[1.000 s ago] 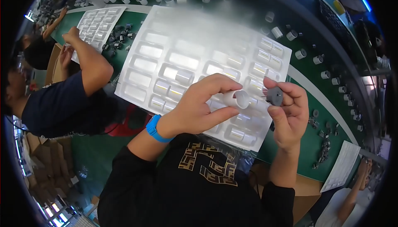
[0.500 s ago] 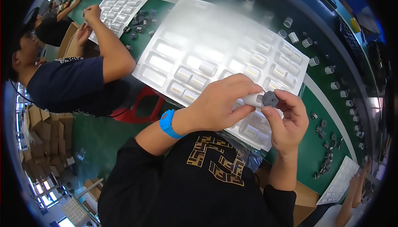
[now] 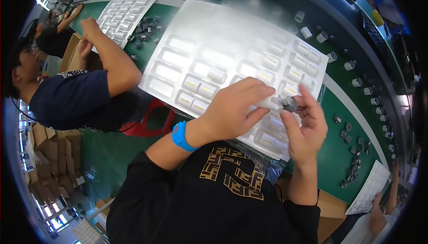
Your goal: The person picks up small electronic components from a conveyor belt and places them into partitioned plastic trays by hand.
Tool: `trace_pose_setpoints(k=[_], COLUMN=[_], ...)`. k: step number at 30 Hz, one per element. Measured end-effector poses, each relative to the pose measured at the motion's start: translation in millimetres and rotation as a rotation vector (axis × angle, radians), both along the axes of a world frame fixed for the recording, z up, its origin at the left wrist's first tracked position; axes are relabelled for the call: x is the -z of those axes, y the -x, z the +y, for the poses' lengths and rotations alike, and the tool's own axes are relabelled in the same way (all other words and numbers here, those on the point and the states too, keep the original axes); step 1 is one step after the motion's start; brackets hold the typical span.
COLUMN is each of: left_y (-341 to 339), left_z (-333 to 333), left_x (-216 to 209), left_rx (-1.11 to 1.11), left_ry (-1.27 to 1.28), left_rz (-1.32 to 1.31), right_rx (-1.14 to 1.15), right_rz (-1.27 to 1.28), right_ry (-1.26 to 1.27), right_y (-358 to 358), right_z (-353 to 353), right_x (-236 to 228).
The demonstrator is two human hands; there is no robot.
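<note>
Over the white moulded tray (image 3: 196, 14), my left hand (image 3: 234, 108) pinches a white cylinder (image 3: 268, 102) between thumb and fingers. My right hand (image 3: 307, 126) holds a dark grey fitting (image 3: 290, 104) at the cylinder's right end. Its thumb and a bent finger grip the fitting, while the index finger is raised and blurred. The fitting is tilted; whether it touches the cylinder I cannot tell. Several tray pockets below hold white cylinders (image 3: 207, 89) with yellow stripes, and other pockets at the left hold none.
White cylinders (image 3: 306, 32) line the far side of the green bench (image 3: 330, 123). Loose grey fittings (image 3: 355, 163) lie at the right. On the left a person in a dark shirt (image 3: 73, 97) works at another tray (image 3: 120, 18). A third tray (image 3: 370, 188) is at lower right.
The grey fitting has turned from its flat face to a tilted side beside the cylinder. My right index finger has lifted off it. The whole view has shifted slightly.
</note>
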State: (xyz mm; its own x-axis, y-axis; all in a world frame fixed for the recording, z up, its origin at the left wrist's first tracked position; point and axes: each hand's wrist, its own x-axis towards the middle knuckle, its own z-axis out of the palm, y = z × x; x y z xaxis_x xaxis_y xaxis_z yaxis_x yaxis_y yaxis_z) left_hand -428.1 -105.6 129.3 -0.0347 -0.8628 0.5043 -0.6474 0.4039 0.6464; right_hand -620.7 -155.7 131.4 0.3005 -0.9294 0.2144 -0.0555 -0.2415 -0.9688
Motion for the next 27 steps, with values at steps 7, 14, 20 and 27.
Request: trace_pose_setpoints(k=[7, 14, 20, 27], left_y=[-9.4, -6.9, -2.6, 9.7], left_z=[-2.2, -1.0, -6.5, -26.6], left_x=[-5.9, -9.8, -18.8, -11.5], left_rx=[0.152, 0.218, 0.257, 0.265], left_ry=[-0.146, -0.18, -0.206, -0.288], left_rz=[0.158, 0.087, 0.093, 0.297], right_rx=[-0.33, -0.344, -0.284, -0.39], right_rz=[0.261, 0.327, 0.368, 0.268], right_ry=[0.364, 0.243, 0.377, 0.226], right_y=[14.9, 24.1, 27.8, 40.9], right_z=[-18.4, -18.5, -15.8, -45.5], right_x=[-20.5, -19.5, -22.4, -16.8])
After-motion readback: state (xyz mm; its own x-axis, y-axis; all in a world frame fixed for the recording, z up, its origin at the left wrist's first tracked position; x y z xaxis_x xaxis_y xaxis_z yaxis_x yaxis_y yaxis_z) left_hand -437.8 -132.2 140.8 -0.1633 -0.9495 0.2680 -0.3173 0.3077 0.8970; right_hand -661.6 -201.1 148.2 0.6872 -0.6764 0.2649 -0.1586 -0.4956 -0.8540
